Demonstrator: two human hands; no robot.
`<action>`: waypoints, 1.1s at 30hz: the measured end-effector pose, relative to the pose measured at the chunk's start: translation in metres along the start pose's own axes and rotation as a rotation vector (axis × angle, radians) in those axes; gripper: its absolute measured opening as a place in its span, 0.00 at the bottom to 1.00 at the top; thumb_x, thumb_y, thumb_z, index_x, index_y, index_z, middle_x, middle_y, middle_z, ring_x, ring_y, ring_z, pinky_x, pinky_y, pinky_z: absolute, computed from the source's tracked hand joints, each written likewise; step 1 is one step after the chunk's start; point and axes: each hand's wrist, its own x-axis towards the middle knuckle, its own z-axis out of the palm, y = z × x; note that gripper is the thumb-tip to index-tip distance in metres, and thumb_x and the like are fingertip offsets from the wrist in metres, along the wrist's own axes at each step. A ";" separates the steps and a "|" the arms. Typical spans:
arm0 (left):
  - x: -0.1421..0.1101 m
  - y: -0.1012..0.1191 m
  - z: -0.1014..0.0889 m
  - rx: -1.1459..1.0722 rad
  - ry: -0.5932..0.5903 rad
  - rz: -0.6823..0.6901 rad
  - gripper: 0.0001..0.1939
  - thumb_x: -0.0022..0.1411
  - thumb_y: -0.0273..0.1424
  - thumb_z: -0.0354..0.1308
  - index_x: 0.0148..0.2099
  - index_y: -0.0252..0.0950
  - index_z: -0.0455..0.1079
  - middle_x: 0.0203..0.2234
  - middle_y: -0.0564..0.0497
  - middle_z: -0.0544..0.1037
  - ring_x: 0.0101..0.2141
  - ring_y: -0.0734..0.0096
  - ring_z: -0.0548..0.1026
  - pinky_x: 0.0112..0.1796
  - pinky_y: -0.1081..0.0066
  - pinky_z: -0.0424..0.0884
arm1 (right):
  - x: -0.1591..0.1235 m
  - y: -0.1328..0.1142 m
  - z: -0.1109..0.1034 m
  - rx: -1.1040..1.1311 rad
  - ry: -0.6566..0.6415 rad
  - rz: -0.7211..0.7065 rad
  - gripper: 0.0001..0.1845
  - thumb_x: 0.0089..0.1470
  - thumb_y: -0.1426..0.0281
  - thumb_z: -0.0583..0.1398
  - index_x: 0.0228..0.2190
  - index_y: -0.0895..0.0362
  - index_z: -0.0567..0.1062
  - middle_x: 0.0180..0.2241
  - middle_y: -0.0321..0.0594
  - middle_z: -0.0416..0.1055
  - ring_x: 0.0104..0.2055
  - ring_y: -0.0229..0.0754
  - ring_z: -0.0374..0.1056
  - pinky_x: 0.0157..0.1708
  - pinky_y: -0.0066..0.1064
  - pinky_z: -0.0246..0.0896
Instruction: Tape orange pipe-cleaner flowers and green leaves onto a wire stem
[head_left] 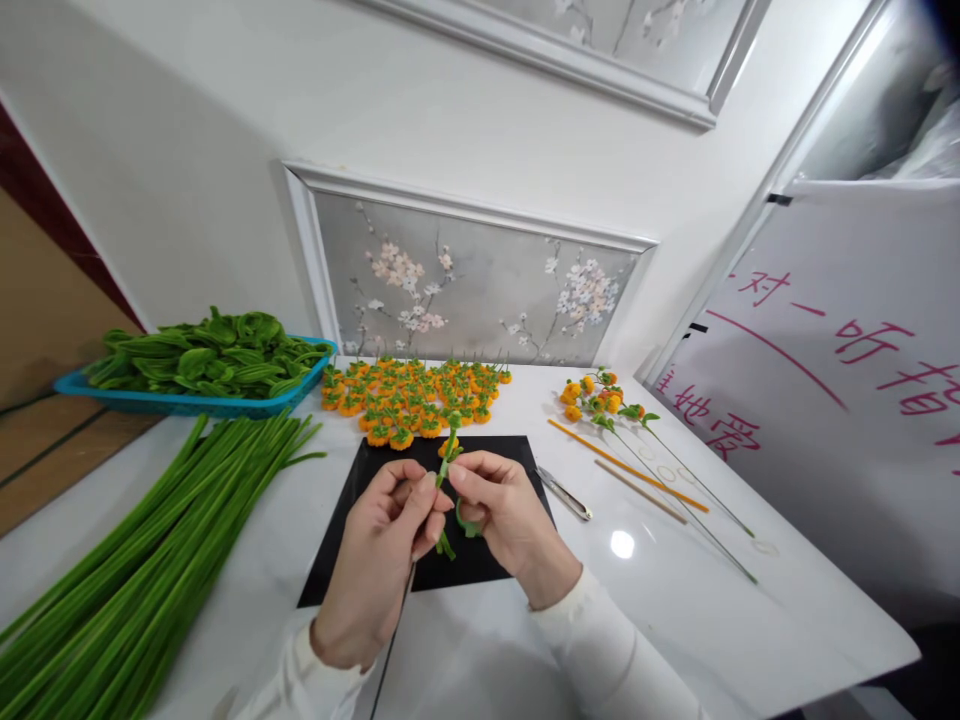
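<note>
My left hand [390, 550] is closed in a pinch around a thin flower stem [407, 590], which runs down toward the table's front edge. At its top are green fuzzy pieces [453, 430] and an orange bloom [448, 449]. My right hand [502, 505] pinches green tape [442, 468] against the stem just above the left fingertips. Partly hidden under the right fingers is a round green tape roll [469, 520]. A short green fuzzy piece [446, 546] shows below the hands, over a black mat [367, 500].
Rows of small orange flower heads [420, 395] stand behind the mat. Long green fuzzy stems [172, 560] and a blue tray [187, 404] of green leaves lie left. To the right are snips [566, 493], orange and tan sticks [630, 465], and finished flower sprigs [604, 398].
</note>
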 end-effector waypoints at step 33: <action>0.002 0.000 -0.005 0.071 -0.206 -0.022 0.11 0.55 0.32 0.64 0.36 0.39 0.64 0.21 0.59 0.67 0.21 0.81 0.62 0.20 0.81 0.60 | -0.004 -0.009 -0.004 0.002 -0.115 -0.096 0.09 0.45 0.66 0.66 0.26 0.59 0.74 0.16 0.26 0.53 0.17 0.27 0.40 0.17 0.24 0.32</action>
